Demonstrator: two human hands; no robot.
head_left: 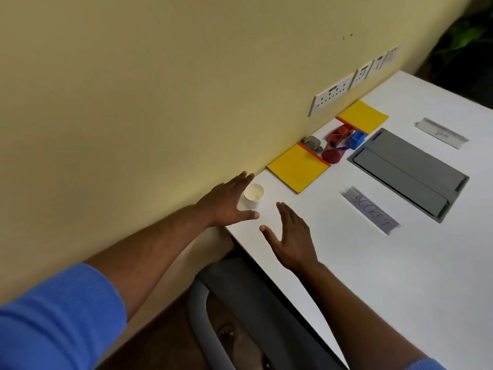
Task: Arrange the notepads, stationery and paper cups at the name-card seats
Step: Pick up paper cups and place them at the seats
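Observation:
A white paper cup (253, 192) stands upright near the wall on the white table (373, 263). My left hand (226, 201) is open right beside the cup, fingers spread, not gripping it. My right hand (290, 236) hovers open a little nearer, palm turned toward the cup. Two yellow notepads with red spines lie along the wall, one close (297, 168) and one farther (364, 117). Between them sit a red mesh pen holder (334, 152), a blue box (357, 138) and a grey stapler (392, 144). Two name cards stand on the table, the near one (370, 210) and the far one (441, 132).
A grey cable hatch (410, 173) is set into the table between the name cards. Wall sockets (332, 93) run along the yellow wall. A grey chair (213, 316) stands below the table's near edge.

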